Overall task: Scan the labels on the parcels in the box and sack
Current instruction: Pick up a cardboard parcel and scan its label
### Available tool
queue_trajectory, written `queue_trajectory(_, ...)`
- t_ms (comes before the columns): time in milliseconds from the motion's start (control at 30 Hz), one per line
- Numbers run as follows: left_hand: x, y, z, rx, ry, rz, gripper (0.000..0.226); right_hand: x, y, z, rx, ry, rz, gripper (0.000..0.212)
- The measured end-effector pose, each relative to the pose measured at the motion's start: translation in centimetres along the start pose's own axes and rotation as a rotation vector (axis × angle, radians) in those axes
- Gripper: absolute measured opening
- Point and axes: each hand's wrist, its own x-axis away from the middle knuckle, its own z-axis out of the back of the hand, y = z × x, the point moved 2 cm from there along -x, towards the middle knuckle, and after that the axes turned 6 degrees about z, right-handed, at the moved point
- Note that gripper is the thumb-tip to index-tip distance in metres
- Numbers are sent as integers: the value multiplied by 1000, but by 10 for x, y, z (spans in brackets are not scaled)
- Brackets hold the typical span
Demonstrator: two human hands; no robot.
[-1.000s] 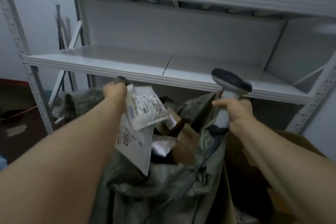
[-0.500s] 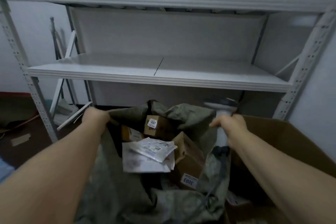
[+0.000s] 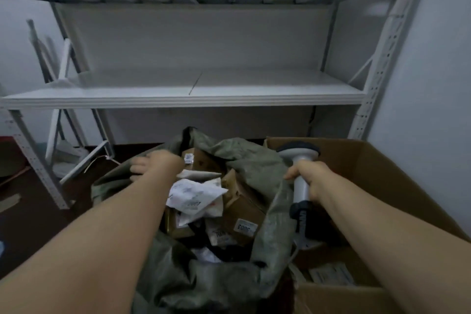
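Label (image 3: 246, 227) on the brown box (image 3: 242, 201), 5 o'clock in the sack (image 3: 254, 160): four digits, upside down to me, which I read as 3003. Mailer (image 3: 196, 194), sack centre: one upside-down four-digit number, too blurred for me to confirm. Small label (image 3: 188, 158) on the far box (image 3: 204, 163), 12 o'clock: printed code, which I cannot read.

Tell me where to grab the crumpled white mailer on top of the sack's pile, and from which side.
Pinch the white mailer at its pointed right corner, from above: it lies loose on top and that corner juts free over the brown box. Probably use the left hand, at the sack rim; the right hand holds the scanner.
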Motion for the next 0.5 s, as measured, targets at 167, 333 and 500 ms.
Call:
queue_trajectory(167,106,77,-15,168,-123,-474,51,9,18,67,-53,-11,-52,17)
queue_trajectory(333,205,130,-95,257,-422,-891,30,-13,76,133,-32,2,-232,23)
queue_trajectory(500,258,149,-199,-45,-698,-882,28,-51,134,177,34,19,-334,12)
